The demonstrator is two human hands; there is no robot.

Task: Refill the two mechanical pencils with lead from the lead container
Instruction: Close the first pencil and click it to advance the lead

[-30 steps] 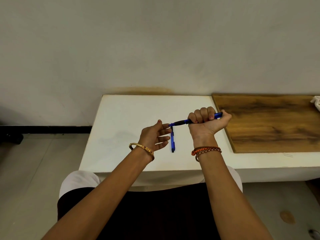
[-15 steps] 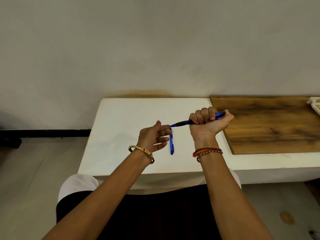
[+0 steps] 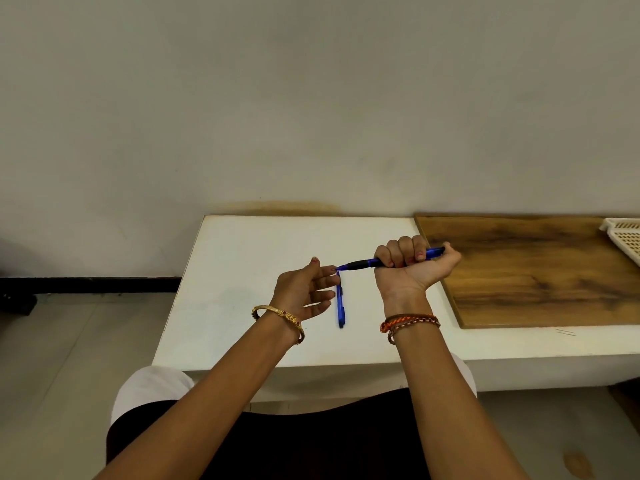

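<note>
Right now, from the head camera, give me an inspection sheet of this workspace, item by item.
Surface: white table against the wall, with a wooden board lying on its right part.
Job's things: one blue mechanical pencil held level above the table, tip pointing left; second blue pencil lying flat on the table. Lead container: nothing seen.
Clutter: corner of a white perforated basket at the right edge.
Grips: right hand fisted round the held pencil, thumb at its rear end; left hand open, fingertips at the pencil tip.
Cables: nothing seen.
Surroundings: pale wall, a brownish stain above the table's back edge, tiled floor.
</note>
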